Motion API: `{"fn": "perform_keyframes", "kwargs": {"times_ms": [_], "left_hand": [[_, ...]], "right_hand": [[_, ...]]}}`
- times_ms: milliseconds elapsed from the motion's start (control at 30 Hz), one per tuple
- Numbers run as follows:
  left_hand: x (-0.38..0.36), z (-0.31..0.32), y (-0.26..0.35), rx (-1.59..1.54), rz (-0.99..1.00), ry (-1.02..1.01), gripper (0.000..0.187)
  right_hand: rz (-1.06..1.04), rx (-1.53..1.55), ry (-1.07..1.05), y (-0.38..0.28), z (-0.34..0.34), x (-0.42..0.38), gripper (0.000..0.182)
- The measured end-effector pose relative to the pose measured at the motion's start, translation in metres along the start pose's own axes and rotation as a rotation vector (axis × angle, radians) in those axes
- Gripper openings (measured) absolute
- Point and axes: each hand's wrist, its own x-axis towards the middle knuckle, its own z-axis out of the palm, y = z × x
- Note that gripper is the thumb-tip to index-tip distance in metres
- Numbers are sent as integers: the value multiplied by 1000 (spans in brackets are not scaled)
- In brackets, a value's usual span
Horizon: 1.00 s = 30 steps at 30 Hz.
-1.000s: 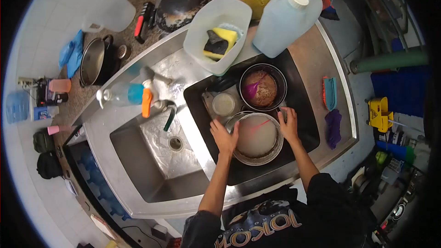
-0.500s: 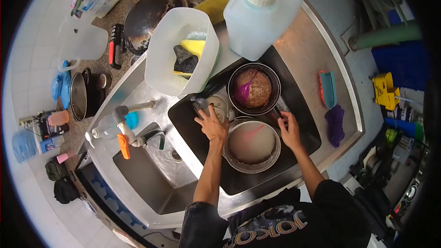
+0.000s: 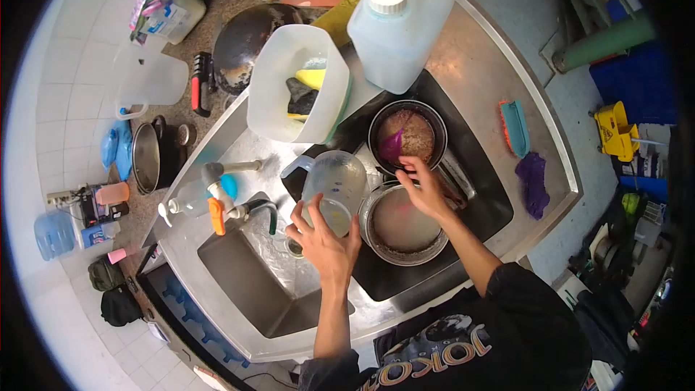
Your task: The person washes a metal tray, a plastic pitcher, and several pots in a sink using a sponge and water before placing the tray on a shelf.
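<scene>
Your left hand [image 3: 325, 247] grips a clear plastic jug [image 3: 337, 185].
Your right hand [image 3: 426, 192], fingers loosely spread, is over the round metal pan [image 3: 405, 255].

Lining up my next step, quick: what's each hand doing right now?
Left hand: holding the jug.
Right hand: open, nothing seen in it.

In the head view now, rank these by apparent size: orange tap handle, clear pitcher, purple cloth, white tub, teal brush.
1. White tub
2. Clear pitcher
3. Teal brush and purple cloth: too alike to rank
4. Orange tap handle
</scene>
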Motion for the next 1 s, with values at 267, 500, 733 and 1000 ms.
{"fn": "perform_keyframes", "kwargs": {"times_ms": [267, 500, 733, 1000], "left_hand": [[-81, -63, -41, -188, -43, 140, 75], [-181, -91, -186, -503, -327, 234, 80], [-125, -35, -388, -560, -462, 196, 39], [-94, 92, -498, -853, -590, -115, 38]], "right_hand": [[175, 583, -440, -28, 79, -17, 36], [-477, 42, -633, -98, 153, -115, 10], [-747, -429, -782, -4, 320, -152, 13], [-904, -851, -794, 63, 339, -116, 12]]}}
